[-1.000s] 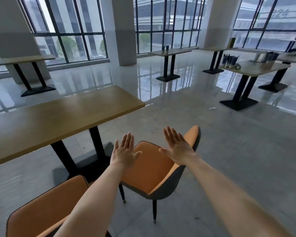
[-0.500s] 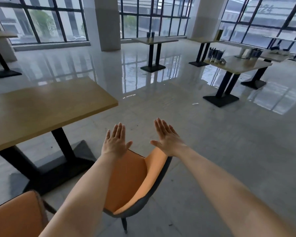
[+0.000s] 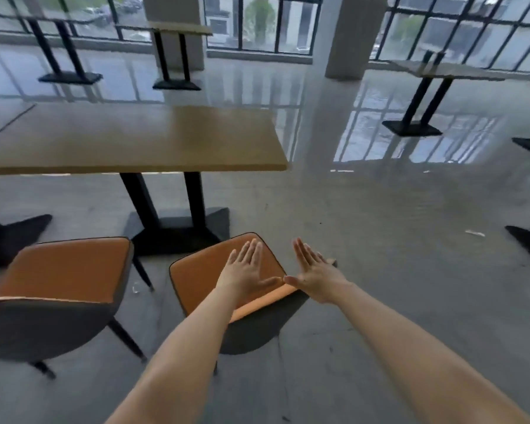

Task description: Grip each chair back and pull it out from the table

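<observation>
While both arms stretch forward: flat hands hover over one chair.
Chair: orange seat (image 3: pixel 208 270), dark shell, standing on the grey floor (image 3: pixel 395 270) just before the table's black base.
Left hand (image 3: pixel 245 270): fingers straight, grasping nothing, above the seat.
Right hand (image 3: pixel 314 275): fingers straight, empty, by the seat's right edge.
Neighbour: second orange chair (image 3: pixel 62 270) to the left.
Table (image 3: pixel 129 139): wooden top, beyond both chairs.

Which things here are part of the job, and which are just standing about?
In hand: left hand and right hand, flat-fingered, over the right orange-cushioned, grey-backed chair.

Standing about: matching left chair; long wooden black-legged table; farther tables.
</observation>
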Available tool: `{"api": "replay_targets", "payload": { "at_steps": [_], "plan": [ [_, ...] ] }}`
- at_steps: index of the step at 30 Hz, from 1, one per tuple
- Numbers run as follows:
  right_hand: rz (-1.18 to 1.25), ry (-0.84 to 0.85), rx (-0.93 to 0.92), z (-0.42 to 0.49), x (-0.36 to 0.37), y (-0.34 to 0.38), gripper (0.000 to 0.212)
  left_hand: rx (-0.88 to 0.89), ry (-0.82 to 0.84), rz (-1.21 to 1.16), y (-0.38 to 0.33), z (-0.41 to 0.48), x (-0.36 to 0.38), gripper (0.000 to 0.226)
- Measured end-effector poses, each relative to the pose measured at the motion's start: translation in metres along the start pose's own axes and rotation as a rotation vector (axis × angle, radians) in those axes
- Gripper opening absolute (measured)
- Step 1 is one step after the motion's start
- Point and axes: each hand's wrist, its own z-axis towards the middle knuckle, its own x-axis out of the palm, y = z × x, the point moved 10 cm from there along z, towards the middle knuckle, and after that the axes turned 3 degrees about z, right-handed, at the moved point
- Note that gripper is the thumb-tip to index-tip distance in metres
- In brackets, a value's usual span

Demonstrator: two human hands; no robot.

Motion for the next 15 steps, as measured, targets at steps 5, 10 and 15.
{"api": "replay_targets", "payload": {
  "at_steps": [5,10,15],
  "plan": [
    [0.064,0.104,-0.142,-0.001,0.031,0.003,0.095,-0.097,0.041,-0.017,-0.011,-0.033,0.043,0.089],
    [-0.096,0.059,-0.213,0.006,0.045,0.001,0.103,-0.186,0.034,-0.078,-0.006,-0.037,0.065,0.085],
    [-0.132,0.019,-0.18,0.032,0.035,-0.02,0.099,-0.139,-0.016,-0.085,-0.008,-0.028,0.063,0.061]
  ]
}}
